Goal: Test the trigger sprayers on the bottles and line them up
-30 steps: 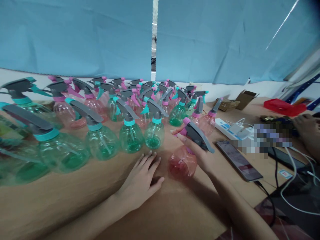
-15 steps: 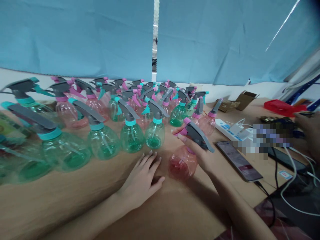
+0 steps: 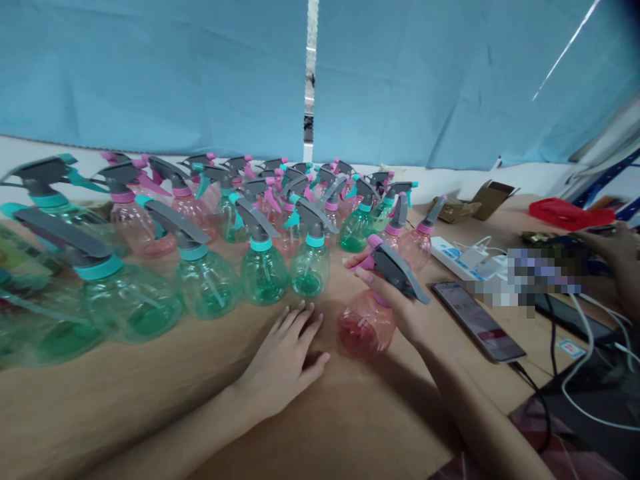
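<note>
My feed: right hand (image 3: pixel 400 313) curled round the neck of a round pink see-through plastic spray bottle (image 3: pixel 367 330), near, right of centre | left hand (image 3: pixel 285 363) flat, fingers spread on smooth brown tabletop (image 3: pixel 320 443) | tbh a careless leftward swing could topple the round green plastic spray bottle (image 3: pixel 310 270)

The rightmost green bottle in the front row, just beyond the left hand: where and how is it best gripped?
Probably around the turquoise collar, from the near side: the green bottle stands upright, narrows there above a rounded body, and has other bottles to its left and behind. The left hand lies palm down in front.
</note>
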`<state>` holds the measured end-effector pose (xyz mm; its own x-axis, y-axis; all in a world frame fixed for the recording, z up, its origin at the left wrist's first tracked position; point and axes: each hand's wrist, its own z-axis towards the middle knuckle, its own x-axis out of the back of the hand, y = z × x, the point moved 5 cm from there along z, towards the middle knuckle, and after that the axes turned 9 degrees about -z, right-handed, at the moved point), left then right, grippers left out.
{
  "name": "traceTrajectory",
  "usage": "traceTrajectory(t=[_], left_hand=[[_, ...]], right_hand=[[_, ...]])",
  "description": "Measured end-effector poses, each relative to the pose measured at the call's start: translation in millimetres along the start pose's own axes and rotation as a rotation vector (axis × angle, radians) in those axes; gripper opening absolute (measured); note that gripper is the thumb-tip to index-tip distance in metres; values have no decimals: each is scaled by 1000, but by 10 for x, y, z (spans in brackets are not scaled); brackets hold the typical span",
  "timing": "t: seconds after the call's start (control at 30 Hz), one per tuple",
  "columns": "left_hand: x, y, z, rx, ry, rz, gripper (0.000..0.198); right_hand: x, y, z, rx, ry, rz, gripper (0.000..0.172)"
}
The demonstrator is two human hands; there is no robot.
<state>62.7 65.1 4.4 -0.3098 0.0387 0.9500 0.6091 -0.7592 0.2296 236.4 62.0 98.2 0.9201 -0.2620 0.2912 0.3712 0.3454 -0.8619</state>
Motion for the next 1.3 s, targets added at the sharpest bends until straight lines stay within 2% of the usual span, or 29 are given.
traceTrajectory(t=[0.37,0.6,0.87,1.1,1.3], left_hand=[[-22,-5,8,2,-5,-8,57],[-9,2,19,-5,2,-18,56],[-24,-12,5,-3,17,-22,56],[-35,-24,0,-20,33,5,56],[-19,-24,-2,-37,56,22,55]], right_hand=[[17,-27,-11,-19,11,-24,13],[5,28,-10,-6,3,17,7],[-18,125,-32,-70,-13,-45,19],[-10,233,-60,-147,23,-78,25],[-18,177,-39,-108,14,-59,24]])
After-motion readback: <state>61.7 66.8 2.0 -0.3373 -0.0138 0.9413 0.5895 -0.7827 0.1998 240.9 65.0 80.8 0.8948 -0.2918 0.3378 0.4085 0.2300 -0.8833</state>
